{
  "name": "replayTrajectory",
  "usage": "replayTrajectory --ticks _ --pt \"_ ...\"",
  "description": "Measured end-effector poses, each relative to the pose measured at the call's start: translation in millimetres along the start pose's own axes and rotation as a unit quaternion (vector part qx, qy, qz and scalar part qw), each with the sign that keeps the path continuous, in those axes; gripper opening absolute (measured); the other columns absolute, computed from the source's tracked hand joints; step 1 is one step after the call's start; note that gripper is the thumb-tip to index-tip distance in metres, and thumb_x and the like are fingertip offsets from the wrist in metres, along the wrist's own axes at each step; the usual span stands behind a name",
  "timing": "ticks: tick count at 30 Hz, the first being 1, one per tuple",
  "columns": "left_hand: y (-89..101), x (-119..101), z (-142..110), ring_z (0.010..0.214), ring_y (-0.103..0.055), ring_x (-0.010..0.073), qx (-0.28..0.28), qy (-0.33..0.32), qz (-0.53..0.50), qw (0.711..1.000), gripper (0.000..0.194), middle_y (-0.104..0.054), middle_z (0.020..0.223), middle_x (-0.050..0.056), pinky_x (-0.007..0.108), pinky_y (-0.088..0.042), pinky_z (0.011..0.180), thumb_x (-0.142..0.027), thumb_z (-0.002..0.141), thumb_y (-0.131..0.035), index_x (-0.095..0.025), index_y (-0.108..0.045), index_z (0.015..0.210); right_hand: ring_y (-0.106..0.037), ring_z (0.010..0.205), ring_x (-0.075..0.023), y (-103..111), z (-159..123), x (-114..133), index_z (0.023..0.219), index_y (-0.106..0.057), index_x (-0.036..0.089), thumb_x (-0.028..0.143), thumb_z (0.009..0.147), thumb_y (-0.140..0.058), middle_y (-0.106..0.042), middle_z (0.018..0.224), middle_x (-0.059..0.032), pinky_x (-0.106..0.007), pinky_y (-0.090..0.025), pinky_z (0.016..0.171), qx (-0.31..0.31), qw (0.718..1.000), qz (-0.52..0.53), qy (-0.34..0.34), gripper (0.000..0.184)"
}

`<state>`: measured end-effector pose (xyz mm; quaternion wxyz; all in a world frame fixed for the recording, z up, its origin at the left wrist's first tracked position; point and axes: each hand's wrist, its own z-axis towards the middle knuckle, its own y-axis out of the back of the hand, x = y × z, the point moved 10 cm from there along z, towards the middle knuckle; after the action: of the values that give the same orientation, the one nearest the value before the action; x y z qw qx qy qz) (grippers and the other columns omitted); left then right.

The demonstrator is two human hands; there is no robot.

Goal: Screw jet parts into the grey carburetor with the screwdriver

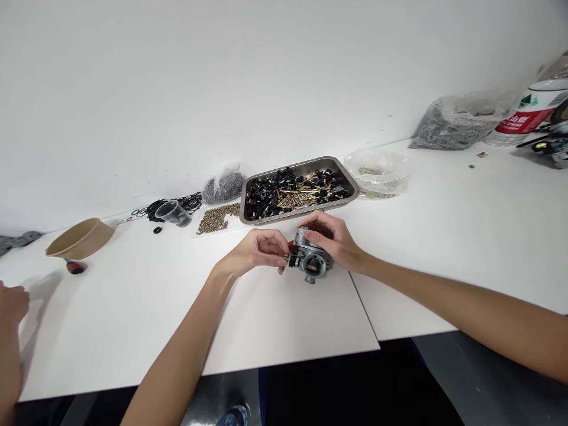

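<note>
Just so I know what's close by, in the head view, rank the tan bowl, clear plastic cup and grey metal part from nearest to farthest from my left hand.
From your left hand:
1. Grey metal part, just to its right.
2. Clear plastic cup, to the left.
3. Tan bowl, farther left.

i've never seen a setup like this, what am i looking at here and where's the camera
There's no machine: these are a person's own bare hands, seen from a camera worn on the head, looking forward and down. The right hand holds a grey metal part; the left hand has its fingertips at a small fitting on its side. Beyond, on the white table, sits a metal tray of black and brass-coloured pieces, with bags and a clear cup nearby. The hand at the far left edge appears to be someone else's.
</note>
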<state>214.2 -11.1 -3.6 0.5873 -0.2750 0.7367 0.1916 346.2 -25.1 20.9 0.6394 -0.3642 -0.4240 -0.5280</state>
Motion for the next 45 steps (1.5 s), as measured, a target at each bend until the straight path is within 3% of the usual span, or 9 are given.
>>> replayTrajectory --ticks 13,32,45 --pt "-3.3 -0.1 0.8 0.059 -0.07 0.0181 -0.009 0.014 0.01 1.0 0.022 -0.071 0.066 0.006 0.028 -0.055 0.062 -0.018 0.068 -0.083 -0.009 -0.067 0.08 -0.057 0.071 -0.0093 -0.9 -0.3 0.2 0.097 -0.064 0.014 0.035 0.09 -0.066 -0.062 0.083 -0.0027 -0.024 -0.042 0.061 0.002 1.0 0.004 -0.001 0.022" --pt "-2.6 2.3 0.6 0.061 -0.07 0.0168 0.003 0.016 0.013 1.0 0.024 -0.07 0.072 0.005 0.029 -0.055 0.065 -0.02 0.069 -0.083 -0.011 -0.066 0.083 -0.055 0.07 -0.0099 -0.5 -0.2 -1.8 0.097 -0.064 0.014 0.037 0.09 -0.066 -0.061 0.081 -0.0026 -0.024 -0.042 0.061 0.002 1.0 0.001 -0.004 0.023" --pt "-4.0 0.7 1.6 0.058 -0.069 0.0161 -0.001 0.012 0.016 1.0 0.022 -0.071 0.066 0.005 0.027 -0.053 0.063 -0.02 0.069 -0.083 -0.01 -0.066 0.078 -0.055 0.069 -0.0096 -1.4 -0.2 -1.3 0.097 -0.064 0.015 0.038 0.09 -0.066 -0.062 0.081 -0.0022 -0.023 -0.042 0.06 0.006 1.0 0.0 -0.002 0.024"
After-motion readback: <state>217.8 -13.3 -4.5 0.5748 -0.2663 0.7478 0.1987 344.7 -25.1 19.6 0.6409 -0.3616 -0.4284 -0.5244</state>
